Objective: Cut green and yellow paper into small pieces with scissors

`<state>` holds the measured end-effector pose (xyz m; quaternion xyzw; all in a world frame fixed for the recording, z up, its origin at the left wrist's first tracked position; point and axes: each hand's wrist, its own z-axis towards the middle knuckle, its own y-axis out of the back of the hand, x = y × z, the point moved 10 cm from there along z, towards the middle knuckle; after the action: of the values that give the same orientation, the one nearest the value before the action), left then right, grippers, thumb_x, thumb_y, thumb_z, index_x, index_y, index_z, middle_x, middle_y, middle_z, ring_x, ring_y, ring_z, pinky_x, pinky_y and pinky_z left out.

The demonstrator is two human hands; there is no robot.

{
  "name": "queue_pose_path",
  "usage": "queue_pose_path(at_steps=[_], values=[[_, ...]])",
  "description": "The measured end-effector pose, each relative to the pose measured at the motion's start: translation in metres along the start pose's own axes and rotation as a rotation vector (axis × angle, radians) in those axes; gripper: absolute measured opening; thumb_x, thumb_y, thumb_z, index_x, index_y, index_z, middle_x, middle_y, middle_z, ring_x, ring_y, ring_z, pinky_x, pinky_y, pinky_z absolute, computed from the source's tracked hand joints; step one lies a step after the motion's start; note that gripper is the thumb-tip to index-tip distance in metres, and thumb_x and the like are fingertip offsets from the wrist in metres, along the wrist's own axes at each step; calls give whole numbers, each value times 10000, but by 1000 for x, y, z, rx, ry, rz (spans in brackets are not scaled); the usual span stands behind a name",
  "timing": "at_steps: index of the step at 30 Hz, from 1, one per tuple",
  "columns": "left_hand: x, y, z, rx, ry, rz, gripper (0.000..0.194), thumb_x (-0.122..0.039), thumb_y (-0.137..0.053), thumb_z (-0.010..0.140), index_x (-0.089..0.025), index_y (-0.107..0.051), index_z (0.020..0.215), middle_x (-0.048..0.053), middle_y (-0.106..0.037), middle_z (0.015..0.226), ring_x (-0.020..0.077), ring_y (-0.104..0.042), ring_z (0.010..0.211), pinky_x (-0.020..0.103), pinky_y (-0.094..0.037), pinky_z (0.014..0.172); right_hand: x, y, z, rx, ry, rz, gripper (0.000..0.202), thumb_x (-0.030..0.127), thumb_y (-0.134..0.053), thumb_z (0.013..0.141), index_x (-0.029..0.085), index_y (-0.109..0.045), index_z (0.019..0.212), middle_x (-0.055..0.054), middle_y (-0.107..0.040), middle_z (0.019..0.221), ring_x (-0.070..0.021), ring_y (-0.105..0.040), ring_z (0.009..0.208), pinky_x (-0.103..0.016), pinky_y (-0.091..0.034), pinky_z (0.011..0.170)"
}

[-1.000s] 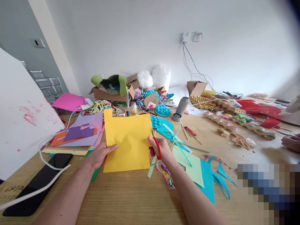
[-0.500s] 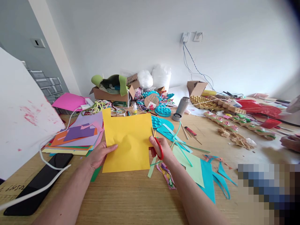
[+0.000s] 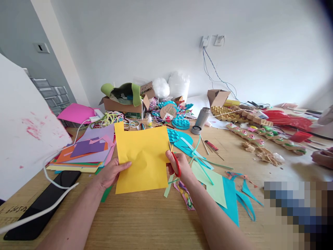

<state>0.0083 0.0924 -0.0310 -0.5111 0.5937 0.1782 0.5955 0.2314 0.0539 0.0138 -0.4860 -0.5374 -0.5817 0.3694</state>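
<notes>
A yellow sheet of paper (image 3: 143, 156), with a notch at its top left, is held up over the table. My left hand (image 3: 113, 172) grips its left edge, thumb on the front and fingers behind. At the right edge my right hand (image 3: 179, 165) is closed around red-handled scissors (image 3: 177, 163), their blades pointing up beside the paper. Light green paper (image 3: 212, 185) and blue paper (image 3: 231, 205) lie right of my right hand. Left of my left hand is a stack of coloured paper (image 3: 85, 159).
A black phone (image 3: 43, 205) and white cable lie at the left. Farther back are a cardboard box (image 3: 122, 105), a grey bottle (image 3: 203, 118) and egg-carton strips (image 3: 239, 114). Another person's hand (image 3: 322, 158) rests at the right edge.
The yellow sheet has shifted slightly right and tilted a little, its lower left corner dropping. Both hands keep their holds.
</notes>
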Motion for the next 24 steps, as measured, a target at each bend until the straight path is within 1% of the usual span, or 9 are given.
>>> queue_pose_path(at_steps=[5,18,24], values=[[1,0,1,1,1,-1,476,-225,-776,708,-156,-675,1169,138,-699,1157,315,-654,1073,447,-485,976,2,1,-1,-12,5,-10,601,713,-502,778,197,-434,477,-4,-482,337,-83,-446,314,-201,-347,385],[0,1,2,-10,-6,11,477,-236,-785,696,-149,-685,1154,148,-694,1165,324,-649,1080,441,-486,974,-6,3,2,-33,7,-4,625,752,-496,759,191,-447,490,1,-475,341,-92,-465,306,-193,-300,336],[0,1,2,-12,-2,8,482,-237,-783,695,-150,-682,1159,148,-691,1171,322,-649,1080,436,-489,969,-7,2,0,-43,-22,-27,613,732,-501,769,182,-458,501,6,-491,375,-73,-420,277,-184,-275,309]])
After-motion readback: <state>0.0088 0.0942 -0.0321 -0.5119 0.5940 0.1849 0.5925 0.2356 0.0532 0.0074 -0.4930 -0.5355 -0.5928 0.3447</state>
